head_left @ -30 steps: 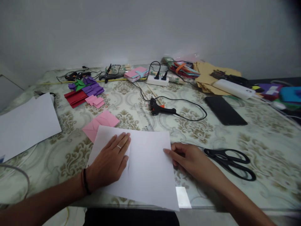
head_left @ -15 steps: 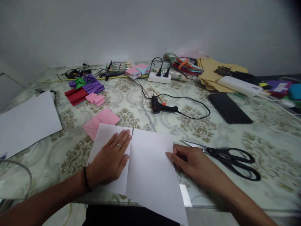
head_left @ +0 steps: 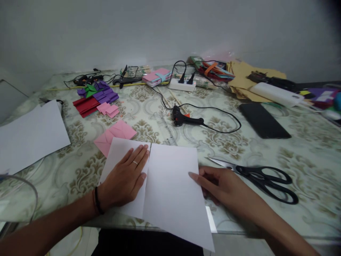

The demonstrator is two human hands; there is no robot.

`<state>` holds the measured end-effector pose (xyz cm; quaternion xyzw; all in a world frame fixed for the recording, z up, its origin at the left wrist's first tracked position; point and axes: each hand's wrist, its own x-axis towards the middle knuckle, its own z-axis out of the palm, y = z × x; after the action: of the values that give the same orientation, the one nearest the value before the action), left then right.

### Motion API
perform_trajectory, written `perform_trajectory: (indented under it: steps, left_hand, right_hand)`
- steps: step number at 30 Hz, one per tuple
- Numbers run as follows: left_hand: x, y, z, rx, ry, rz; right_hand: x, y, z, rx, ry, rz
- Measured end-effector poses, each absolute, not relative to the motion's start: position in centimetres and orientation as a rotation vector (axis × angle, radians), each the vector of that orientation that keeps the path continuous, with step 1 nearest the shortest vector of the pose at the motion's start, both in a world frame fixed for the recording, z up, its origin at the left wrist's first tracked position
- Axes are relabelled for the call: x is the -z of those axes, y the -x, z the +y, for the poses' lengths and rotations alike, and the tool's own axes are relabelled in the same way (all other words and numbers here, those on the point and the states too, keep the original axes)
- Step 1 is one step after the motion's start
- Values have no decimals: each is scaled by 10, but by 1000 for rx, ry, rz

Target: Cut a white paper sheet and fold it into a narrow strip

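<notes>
A white sheet of paper (head_left: 170, 192) lies creased down its length at the table's near edge, its lower right corner hanging past that edge. My left hand (head_left: 129, 176) rests flat on the narrower left part, fingers stretched along the crease. With thumb and curled fingers, my right hand (head_left: 215, 183) pinches the right edge of the sheet; some fingertips are hidden beneath it. Scissors with black handles (head_left: 262, 179) lie just right of this hand, blades partly open. A pink folded paper (head_left: 117, 134) pokes out from behind the sheet's upper left corner.
More white paper (head_left: 32, 135) lies at left. Folded coloured papers (head_left: 93, 99) sit farther back. A black glue gun (head_left: 186, 119) with its cord, a clear ruler (head_left: 165, 129), a black phone (head_left: 263, 121) and a white power strip (head_left: 182, 84) lie beyond the sheet.
The view has shifted slightly. Both hands keep their places on the sheet, with the right hand still pinching its edge.
</notes>
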<state>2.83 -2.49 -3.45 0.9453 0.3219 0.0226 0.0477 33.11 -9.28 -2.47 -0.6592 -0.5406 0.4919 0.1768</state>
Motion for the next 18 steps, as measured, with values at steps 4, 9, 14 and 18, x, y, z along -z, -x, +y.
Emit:
perform_trajectory:
  steps: [4,9,14,18]
  left_hand:
    - [34,-28,-25,-46,-2894,989]
    - [33,-29,-25,-37,-2884,994]
    - [33,-30,-25,-65,-2854,999]
    - [33,-30,-25,-69,-2855,1001]
  right_hand:
    - [23,-328,-101,-1504,1870,-1447]
    - [22,-325,-105,-1343,1919,-1581]
    - [20,-326,-107,-1357,1907,-1624]
    - [17,-325,-110,-1451,1938,-1524]
